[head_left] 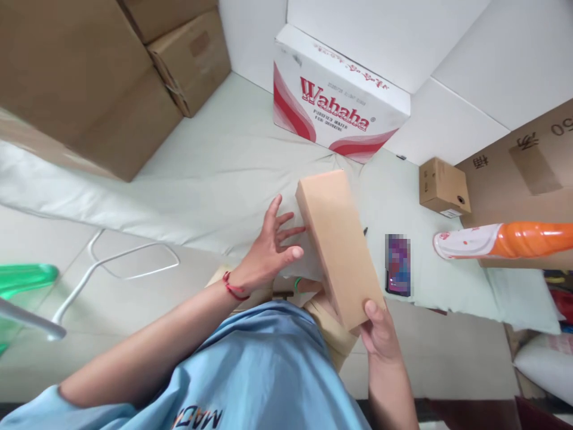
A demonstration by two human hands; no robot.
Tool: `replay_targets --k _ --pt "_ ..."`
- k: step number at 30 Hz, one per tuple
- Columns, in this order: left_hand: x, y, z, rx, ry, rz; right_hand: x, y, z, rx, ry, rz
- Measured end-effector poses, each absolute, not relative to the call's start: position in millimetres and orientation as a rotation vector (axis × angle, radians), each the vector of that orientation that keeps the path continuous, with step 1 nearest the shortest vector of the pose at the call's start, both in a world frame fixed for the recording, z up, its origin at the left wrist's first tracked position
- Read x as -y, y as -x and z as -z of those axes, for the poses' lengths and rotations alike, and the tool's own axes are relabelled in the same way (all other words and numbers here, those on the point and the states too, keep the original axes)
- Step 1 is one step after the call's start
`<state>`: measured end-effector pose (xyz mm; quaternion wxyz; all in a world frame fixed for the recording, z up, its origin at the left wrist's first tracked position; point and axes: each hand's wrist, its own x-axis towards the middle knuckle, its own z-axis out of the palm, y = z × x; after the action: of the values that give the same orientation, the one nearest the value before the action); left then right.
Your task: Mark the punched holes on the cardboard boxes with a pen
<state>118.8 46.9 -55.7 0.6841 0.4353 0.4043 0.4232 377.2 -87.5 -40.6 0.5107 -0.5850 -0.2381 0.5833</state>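
A long plain brown cardboard box point(338, 239) is held up at a tilt in front of me, over the near edge of the cloth-covered table point(215, 197). My right hand point(380, 328) grips its lower end, thumb on the top face and the other fingers mostly hidden underneath. To the left of the box is my left hand point(275, 242), fingers spread and holding nothing. Its fingertips come close to the box's left side; whether they touch it I cannot tell. A red string bracelet circles the left wrist.
A white and red Wahaha carton point(340, 101) stands at the back. Large brown cartons point(89, 83) fill the left. On the right are a phone point(398, 266), a small brown box point(443, 188) and an orange bottle point(505, 240). A white metal frame point(120, 263) stands at lower left.
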Motion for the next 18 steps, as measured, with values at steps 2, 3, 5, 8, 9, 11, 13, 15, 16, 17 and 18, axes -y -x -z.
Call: replay_targets --k 2,3,5,8,9,11,13,15,16,17,18 --pt "-48 -126 44 -0.921 -0.881 -0.944 83 -373 40 0.677 1.42 -1.423" --pt "-48 -128 40 -0.929 -0.841 -0.955 81 -371 40 0.722 1.425 -1.428" --pt "-46 -133 35 -0.925 -0.739 -0.983 80 -368 41 0.791 1.424 -1.46" --pt "-43 -136 34 -0.942 -0.544 -1.016 82 -366 42 0.868 1.371 -1.529" --pt "-42 -135 34 -0.955 -0.481 -1.024 83 -365 41 0.886 1.338 -1.545" --pt "-43 -133 33 -0.942 -0.362 -1.029 85 -365 37 0.913 1.256 -1.562" --pt "-46 -129 30 -0.844 -0.237 -0.988 88 -365 32 0.929 1.19 -1.549" --pt "-51 -125 26 -0.736 -0.131 -0.924 90 -365 28 0.947 1.149 -1.519" --pt "-55 -123 24 -0.696 -0.094 -0.91 91 -365 27 0.953 1.13 -1.501" --pt "-58 -122 23 -0.665 -0.072 -0.916 92 -366 26 0.954 1.112 -1.486" --pt "-61 -120 22 -0.639 -0.069 -0.929 92 -366 25 0.954 1.099 -1.475"
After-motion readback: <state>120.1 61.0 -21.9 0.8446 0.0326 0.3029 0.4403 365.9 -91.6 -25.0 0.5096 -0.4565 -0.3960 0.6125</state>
